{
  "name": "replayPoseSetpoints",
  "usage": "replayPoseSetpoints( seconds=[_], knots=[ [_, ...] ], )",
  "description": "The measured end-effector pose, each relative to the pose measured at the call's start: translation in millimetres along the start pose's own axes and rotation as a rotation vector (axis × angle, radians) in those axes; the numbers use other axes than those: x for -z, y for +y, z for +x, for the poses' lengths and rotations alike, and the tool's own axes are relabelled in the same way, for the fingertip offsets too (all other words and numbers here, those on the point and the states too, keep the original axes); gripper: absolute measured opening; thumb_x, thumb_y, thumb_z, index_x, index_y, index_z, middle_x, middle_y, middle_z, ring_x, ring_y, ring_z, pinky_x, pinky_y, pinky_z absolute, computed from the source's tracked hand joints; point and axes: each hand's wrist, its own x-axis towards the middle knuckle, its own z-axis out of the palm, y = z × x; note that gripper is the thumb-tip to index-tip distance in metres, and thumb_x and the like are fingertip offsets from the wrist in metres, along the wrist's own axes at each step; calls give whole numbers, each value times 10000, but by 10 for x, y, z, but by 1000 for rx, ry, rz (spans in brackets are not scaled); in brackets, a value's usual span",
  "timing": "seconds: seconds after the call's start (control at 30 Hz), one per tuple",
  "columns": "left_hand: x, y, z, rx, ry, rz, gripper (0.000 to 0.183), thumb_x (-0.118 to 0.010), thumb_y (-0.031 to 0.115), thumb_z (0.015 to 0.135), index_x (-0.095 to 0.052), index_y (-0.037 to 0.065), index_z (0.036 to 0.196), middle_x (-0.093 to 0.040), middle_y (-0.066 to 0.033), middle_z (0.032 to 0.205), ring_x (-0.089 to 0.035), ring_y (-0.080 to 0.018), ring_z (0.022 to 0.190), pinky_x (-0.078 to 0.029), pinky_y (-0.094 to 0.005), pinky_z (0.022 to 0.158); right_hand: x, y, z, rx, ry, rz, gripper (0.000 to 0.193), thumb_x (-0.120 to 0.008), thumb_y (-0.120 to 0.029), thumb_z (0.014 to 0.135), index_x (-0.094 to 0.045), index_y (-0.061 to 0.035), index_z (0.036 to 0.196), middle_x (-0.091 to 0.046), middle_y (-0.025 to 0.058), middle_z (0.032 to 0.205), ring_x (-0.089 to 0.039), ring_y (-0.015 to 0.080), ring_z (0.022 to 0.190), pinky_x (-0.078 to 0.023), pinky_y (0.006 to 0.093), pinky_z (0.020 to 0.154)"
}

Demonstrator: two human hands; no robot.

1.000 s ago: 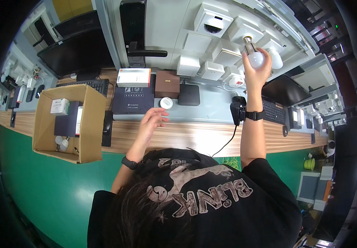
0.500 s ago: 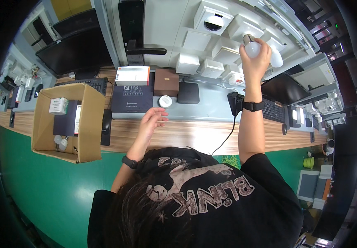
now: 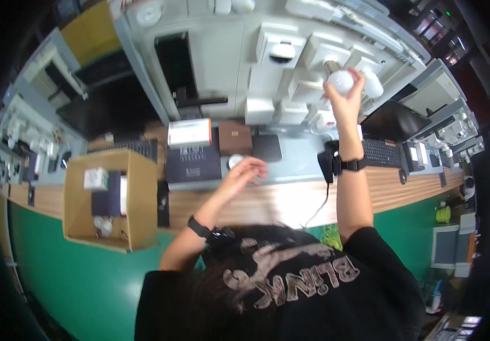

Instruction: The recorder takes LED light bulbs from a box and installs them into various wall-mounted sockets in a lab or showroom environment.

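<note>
My right hand [image 3: 346, 101] is raised at the wall panel, fingers wrapped round a white light bulb [image 3: 342, 83]. The bulb's metal screw base [image 3: 331, 67] points toward a white square fixture [image 3: 327, 51]; whether it touches the fixture I cannot tell. Over the table's front part hovers my left hand [image 3: 242, 176], open with its fingers loosely apart and holding nothing. Just beyond those fingers sits a small round white device [image 3: 235, 161], partly covered by the hand. Another white bulb [image 3: 373, 85] hangs on the panel beside my right hand.
At left stands an open cardboard box [image 3: 142, 199] holding a small white box, a dark box and bulbs. A white box [image 3: 190, 133], a dark blue box [image 3: 194, 165], a brown box [image 3: 235, 138] and a flat dark device [image 3: 266, 148] lie along the panel. A black camera-like device [image 3: 329, 162] with a cable is near my right wrist.
The whole view has shifted and blurred. My left hand has moved right, closer to the round white device. My right hand still grips the bulb at the panel.
</note>
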Motion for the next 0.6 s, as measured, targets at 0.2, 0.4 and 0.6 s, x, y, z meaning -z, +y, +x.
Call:
replayPoseSetpoints(
  seconds=[0.2,0.4,0.6],
  knots=[
    [-413,586,973,-169,-85,-9,391,-414,276,983,-477,25,1276,-560,-124,1213,-500,-203,1174,-407,-349,965,45,-192,-88,207,-39,-403,615,-740,-213,748,-413,55,1194,-485,237,1100,-496,374,1054,-409,411,919],
    [-930,980,1889,-36,-228,-533,442,-354,352,991,-465,20,1261,-524,-128,1260,-477,-243,1201,-360,-399,1023,173,-263,-67,293,15,-662,630,-737,-389,717,-502,18,1136,-546,156,1058,-494,328,1024,-362,431,851],
    [-1229,1115,1951,0,-128,-576,463,-351,395,993,-449,42,1277,-528,-116,1252,-496,-259,1170,-375,-381,1020,284,-269,-70,243,-2,-600,650,-732,-320,732,-458,-2,1228,-477,188,1206,-440,354,1123,-354,439,926]
  ],
)
